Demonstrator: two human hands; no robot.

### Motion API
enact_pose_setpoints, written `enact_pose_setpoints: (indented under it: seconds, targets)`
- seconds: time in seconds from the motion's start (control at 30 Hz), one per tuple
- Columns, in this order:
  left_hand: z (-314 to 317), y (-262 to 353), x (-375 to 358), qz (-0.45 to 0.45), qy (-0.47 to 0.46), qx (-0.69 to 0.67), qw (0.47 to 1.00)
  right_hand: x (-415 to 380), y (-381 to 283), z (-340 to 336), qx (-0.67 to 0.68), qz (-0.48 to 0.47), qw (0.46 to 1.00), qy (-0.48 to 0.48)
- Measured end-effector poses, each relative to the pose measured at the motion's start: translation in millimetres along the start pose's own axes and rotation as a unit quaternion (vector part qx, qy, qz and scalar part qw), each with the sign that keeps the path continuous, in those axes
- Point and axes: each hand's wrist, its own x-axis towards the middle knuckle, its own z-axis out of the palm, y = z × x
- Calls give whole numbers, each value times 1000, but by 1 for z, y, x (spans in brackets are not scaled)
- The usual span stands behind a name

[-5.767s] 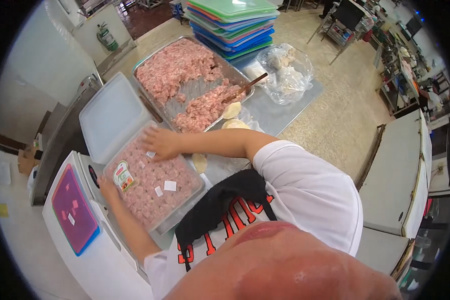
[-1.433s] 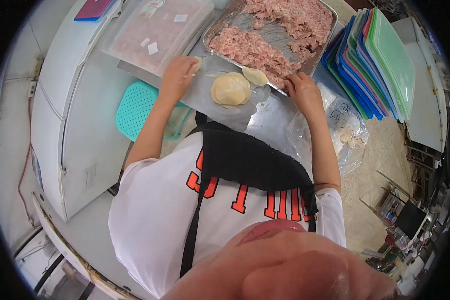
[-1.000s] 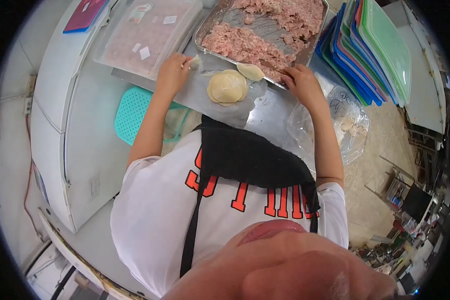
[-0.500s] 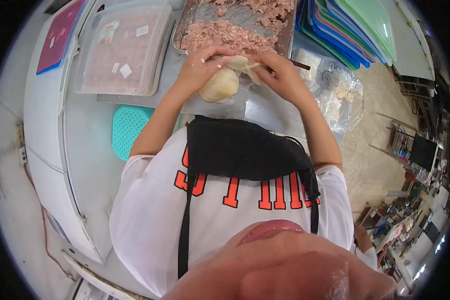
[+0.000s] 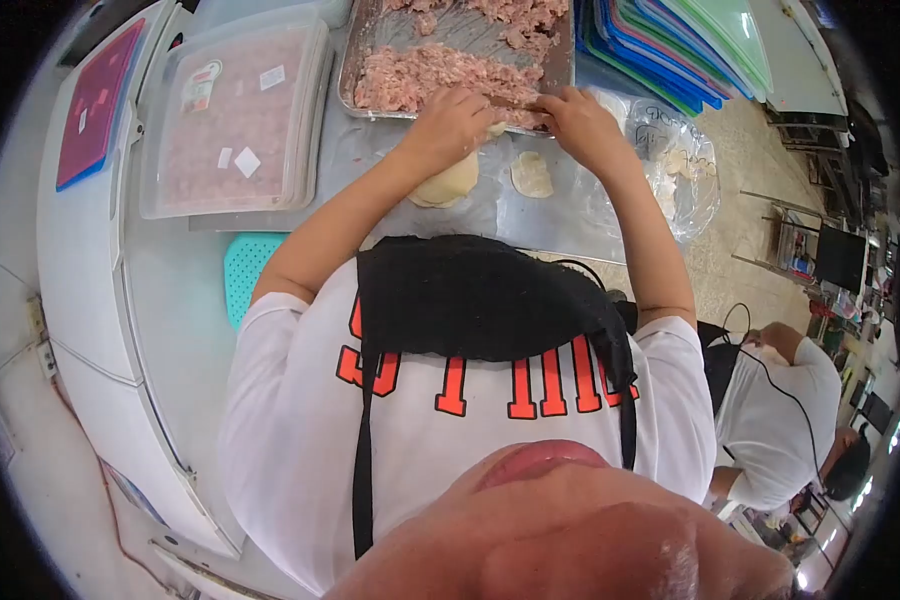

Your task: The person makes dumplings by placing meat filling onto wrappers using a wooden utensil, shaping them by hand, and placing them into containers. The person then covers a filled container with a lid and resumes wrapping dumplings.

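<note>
My left hand (image 5: 452, 125) is at the near edge of the metal tray (image 5: 370, 108), above the stack of pale round dough wrappers (image 5: 448, 187). Its fingers are bent round a pale piece of dough (image 5: 497, 130), mostly hidden. My right hand (image 5: 582, 122) is at the same edge, fingertips closed on the end of a thin brown stick (image 5: 518, 103), which points left toward my left hand. Pink minced meat (image 5: 440, 75) lies in the tray behind the hands. A single wrapper (image 5: 531, 175) lies flat on the metal table, right of the stack.
Lidded clear boxes (image 5: 235, 120) stand at the left, above a turquoise perforated item (image 5: 250, 270). At the right are stacked colored sheets (image 5: 660, 50) and a clear plastic bag (image 5: 685, 180) with pale pieces. A person in white (image 5: 785, 410) is at the lower right.
Both hands have moved apart from the wrapper they held together. A single wrapper now lies on the table, and the stick is between my hands. The other person has come further into view.
</note>
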Motion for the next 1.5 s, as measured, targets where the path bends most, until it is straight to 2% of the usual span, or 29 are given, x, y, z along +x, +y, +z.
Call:
enact_pose_setpoints:
  seconds: [0.1,0.17,0.2,0.27,0.3,0.33,0.37,0.4,0.47,0.5,0.57,0.6,0.67,0.7,0.77,0.8,0.87,0.93,1.0,1.07,1.1,1.17,1.2,1.27,1.37,1.4,1.5]
  targets:
    - [-9,-13,4,13,-11,-27,1000,-3,-1,0,57,30,998,-28]
    - [-28,-20,5,-142,-16,-215,966,-5,-3,-5,62,33,997,-41]
    - [-34,-24,0,-141,-16,-216,966,-4,-3,-10,66,34,996,-52]
    - [-46,-36,-13,-379,86,-334,859,1,-1,-28,43,18,998,-51]
    - [-51,-43,-21,-378,84,-335,859,2,1,-37,20,2,999,-50]
    - [-56,-50,-27,-394,148,-489,764,4,3,-44,20,4,999,-50]
    - [-58,-55,-32,-396,206,-626,640,8,6,-49,18,-4,999,-40]
    - [-65,-52,-33,-396,205,-626,640,11,8,-50,16,-13,999,-31]
    - [-88,-38,-35,-414,219,-705,533,23,11,-47,9,-33,999,-4]
    - [-89,-35,-43,-414,220,-704,533,27,11,-45,1,-52,998,22]
    - [-87,-31,-62,-418,105,-556,711,34,-3,-49,-7,-60,997,44]
    - [-87,-27,-70,-419,108,-554,711,38,-12,-49,-14,-66,996,66]
    - [-86,-21,-86,-441,17,-487,754,51,-26,-44,-31,-90,992,86]
    - [-81,-22,-94,-443,19,-485,754,58,-32,-40,-48,-110,987,106]
    - [-69,-24,-110,-428,-47,-399,810,74,-38,-26,-38,-129,981,138]
    - [-69,-23,-113,-430,-44,-398,809,82,-39,-16,-56,-128,980,144]
    - [-68,-21,-119,-402,-41,-349,846,84,-49,4,-74,-133,977,150]
    - [-65,-20,-125,-417,-31,-372,829,78,-62,23,-32,-85,994,54]
    - [-62,-19,-128,-431,-19,-396,811,72,-68,31,-3,-83,994,65]
    - [-58,-14,-130,-497,67,-470,726,70,-62,60,56,-95,989,102]
    - [-55,-12,-131,-497,71,-469,726,68,-65,57,55,-100,988,103]
    - [-46,-14,-133,-504,93,-517,685,60,-74,44,60,-76,993,73]
    - [-42,-15,-133,-504,96,-517,686,60,-72,42,59,-78,992,74]
    - [-35,-20,-134,-517,119,-562,634,59,-63,39,59,-75,993,68]
    - [-43,-23,-130,-519,117,-546,647,63,-51,11,-8,-83,992,93]
    - [-43,-25,-130,-521,119,-545,646,65,-54,-9,-44,-60,993,93]
    - [-46,-25,-126,-534,144,-562,615,77,-60,-32,-31,-76,986,143]
